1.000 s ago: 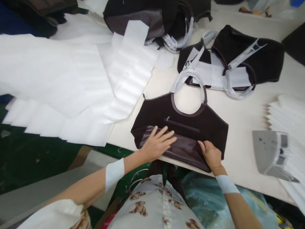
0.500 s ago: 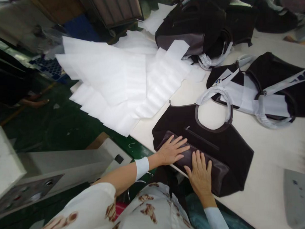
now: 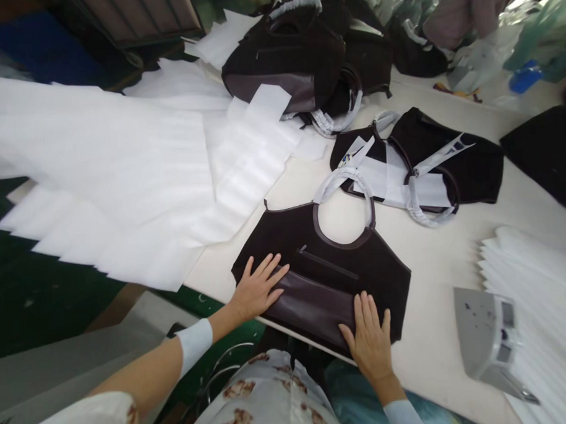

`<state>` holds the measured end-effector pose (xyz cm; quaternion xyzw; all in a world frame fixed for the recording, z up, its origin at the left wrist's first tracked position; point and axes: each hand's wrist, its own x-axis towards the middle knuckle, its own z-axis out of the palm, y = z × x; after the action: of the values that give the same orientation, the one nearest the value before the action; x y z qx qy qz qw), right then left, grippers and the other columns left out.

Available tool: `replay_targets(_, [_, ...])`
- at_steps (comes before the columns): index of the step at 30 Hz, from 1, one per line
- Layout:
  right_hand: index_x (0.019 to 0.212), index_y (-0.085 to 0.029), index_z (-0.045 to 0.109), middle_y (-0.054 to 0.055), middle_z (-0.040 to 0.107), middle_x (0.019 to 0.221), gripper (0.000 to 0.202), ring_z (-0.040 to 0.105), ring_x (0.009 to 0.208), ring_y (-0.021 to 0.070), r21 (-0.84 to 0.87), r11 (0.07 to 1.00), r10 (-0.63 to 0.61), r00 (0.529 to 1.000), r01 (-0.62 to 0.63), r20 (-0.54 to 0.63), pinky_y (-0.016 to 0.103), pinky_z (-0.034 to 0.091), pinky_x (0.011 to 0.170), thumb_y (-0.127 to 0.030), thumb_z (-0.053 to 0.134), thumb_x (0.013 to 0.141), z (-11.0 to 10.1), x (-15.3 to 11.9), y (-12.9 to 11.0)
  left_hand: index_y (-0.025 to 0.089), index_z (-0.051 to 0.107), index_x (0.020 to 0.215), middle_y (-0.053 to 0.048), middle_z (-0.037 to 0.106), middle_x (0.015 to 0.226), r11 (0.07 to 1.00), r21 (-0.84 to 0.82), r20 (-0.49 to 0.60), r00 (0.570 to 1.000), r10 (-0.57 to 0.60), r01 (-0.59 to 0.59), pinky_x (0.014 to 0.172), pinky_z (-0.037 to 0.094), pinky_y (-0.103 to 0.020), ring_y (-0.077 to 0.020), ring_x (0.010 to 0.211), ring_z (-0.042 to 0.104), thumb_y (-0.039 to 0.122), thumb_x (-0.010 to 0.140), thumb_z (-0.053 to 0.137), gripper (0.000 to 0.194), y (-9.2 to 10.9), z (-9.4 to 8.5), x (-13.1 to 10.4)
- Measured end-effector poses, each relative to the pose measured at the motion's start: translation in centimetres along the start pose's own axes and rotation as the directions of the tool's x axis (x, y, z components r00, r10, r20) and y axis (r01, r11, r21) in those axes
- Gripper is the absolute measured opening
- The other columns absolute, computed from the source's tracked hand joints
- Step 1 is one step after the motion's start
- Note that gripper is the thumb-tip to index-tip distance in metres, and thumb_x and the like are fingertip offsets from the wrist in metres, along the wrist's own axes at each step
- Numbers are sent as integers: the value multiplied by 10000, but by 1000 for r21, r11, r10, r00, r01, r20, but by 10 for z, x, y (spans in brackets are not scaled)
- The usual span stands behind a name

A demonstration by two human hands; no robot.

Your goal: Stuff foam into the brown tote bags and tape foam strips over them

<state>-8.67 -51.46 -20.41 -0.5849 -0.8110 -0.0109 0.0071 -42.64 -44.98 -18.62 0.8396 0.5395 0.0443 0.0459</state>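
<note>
A dark handbag [image 3: 312, 242] lies flat on the white table, its round handle wrapped in white material and pointing away from me. Across its lower part runs a smooth brown leather-like panel [image 3: 314, 303], with a short zip [image 3: 331, 263] above it. My left hand [image 3: 258, 290] rests on the panel's left end, fingers spread. On the right end lies my right hand [image 3: 371, 332], flat with its thumb held apart. Neither hand grips anything.
White foam sheets [image 3: 124, 174] are heaped at the left, overhanging the table [image 3: 430, 318]. More dark bags [image 3: 282, 57] stand at the back; others [image 3: 452, 150] lie to the right. A grey box-shaped object [image 3: 482, 332] sits by a stack of white sheets [image 3: 546, 314].
My hands have slid apart across the panel, the left one toward the bag's left end and the right one toward its right. The panel looks flatter, and my view has turned right.
</note>
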Motion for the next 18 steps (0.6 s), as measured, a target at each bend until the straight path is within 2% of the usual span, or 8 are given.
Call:
replay_targets(5, [1584, -40, 111, 245, 379, 1557, 842, 272, 1490, 364, 6, 998, -60, 990, 61, -127, 609, 193, 1174, -594, 334, 990, 16, -3, 13, 240, 376, 1533, -141, 417, 1558, 996, 62, -105, 992, 65, -59, 1217, 14, -578, -307, 1454, 356, 391, 976, 454, 582, -7, 8, -3])
replay_targets(10, [1588, -58, 119, 214, 416, 1544, 833, 225, 1516, 334, -1, 997, -73, 981, 74, -180, 597, 208, 1171, -573, 367, 982, 21, 0, 9, 228, 389, 1526, -126, 440, 1547, 993, 92, -153, 984, 86, -72, 1229, -15, -542, -294, 1450, 362, 375, 948, 486, 604, -10, 8, -3])
replay_targets(14, [1587, -56, 124, 207, 432, 1535, 827, 139, 1543, 297, -29, 996, -83, 972, 79, -222, 592, 201, 1179, -569, 362, 983, 23, 5, 16, 239, 369, 1535, -113, 420, 1562, 993, 91, -182, 978, 97, -81, 1231, -21, -536, -288, 1462, 341, 354, 945, 491, 614, -8, 10, 4])
replay_targets(18, [1592, -79, 129, 200, 446, 1526, 815, 181, 1534, 312, -70, 996, -66, 968, 51, -242, 613, 229, 1174, -560, 366, 978, 39, 2, 24, 237, 329, 1552, -113, 383, 1585, 994, 65, -198, 976, 95, -83, 1226, -42, -549, -289, 1479, 306, 348, 951, 493, 633, -5, 17, 11])
